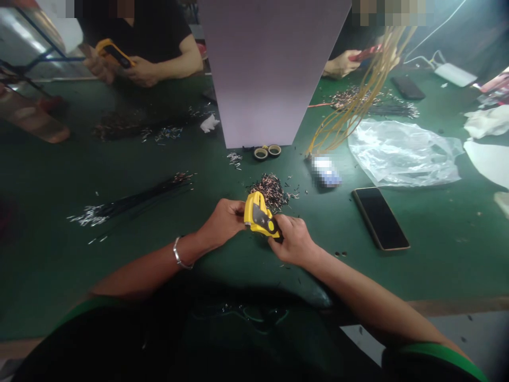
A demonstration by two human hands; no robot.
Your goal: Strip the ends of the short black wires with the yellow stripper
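The yellow-and-black pistol-grip hand tool (261, 216) is held up over the table (47, 254), just on the worker's side of a heap of copper-coloured and black wire scraps (271, 192). The right hand (294, 237) has its fingers closed round the tool's grip; the left hand (227, 222) has its fingers bunched close at the tool's mouth, though from here I can't tell whether they pinch a wire. I'd take the step in hand to be working a wire end in that mouth, and the next move would call for a steady left hand there while the right squeezes. Left of the hands lies a long bundle of thin black wires (135, 201) with bright silvery ends. Beyond the heap, two small dark tape rolls (268, 153) sit at the foot of a tall pale panel (270, 69). A black smartphone (380, 218) lies to the right, near a crumpled clear plastic bag (405, 156); across the table, a co-worker holds another yellow-and-black tool (115, 53).
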